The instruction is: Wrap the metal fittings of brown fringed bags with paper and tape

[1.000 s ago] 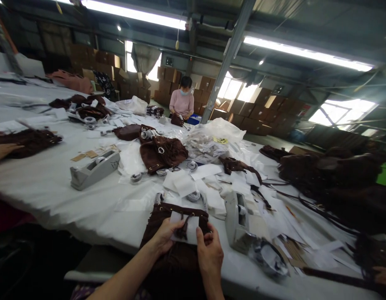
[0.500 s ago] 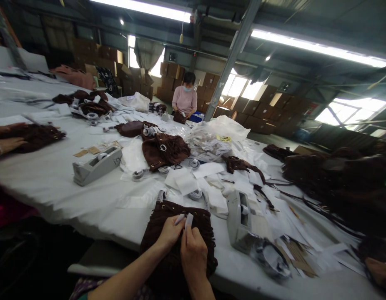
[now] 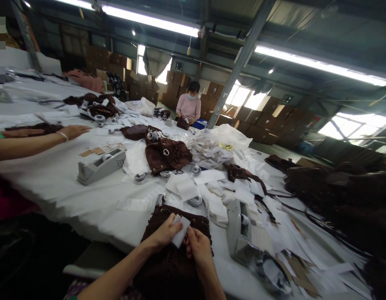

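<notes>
A dark brown fringed bag (image 3: 161, 212) with metal eyelets lies at the table's front edge, partly over my lap. Above it my left hand (image 3: 165, 231) is closed on a small folded piece of white paper (image 3: 181, 234). My right hand (image 3: 197, 246) is at the paper's right edge, thumb and forefinger pinched together there; its other fingers curl under and are partly hidden. Just beyond the bag lie white paper sheets (image 3: 183, 185) and a grey wrapped coil (image 3: 195, 201).
Grey tape dispensers stand to the right (image 3: 238, 229) and left (image 3: 101, 166). Another brown bag (image 3: 168, 154) and a plastic bag of papers (image 3: 211, 146) lie further back. Dark bags (image 3: 337, 191) are heaped at right. A co-worker's arm (image 3: 39, 143) reaches in from the left; another person (image 3: 188, 106) works opposite.
The white paper between my hands now shows its flat face, held mostly by my left hand. The co-worker's arm at left has reached further over the table. The view has tilted up slightly.
</notes>
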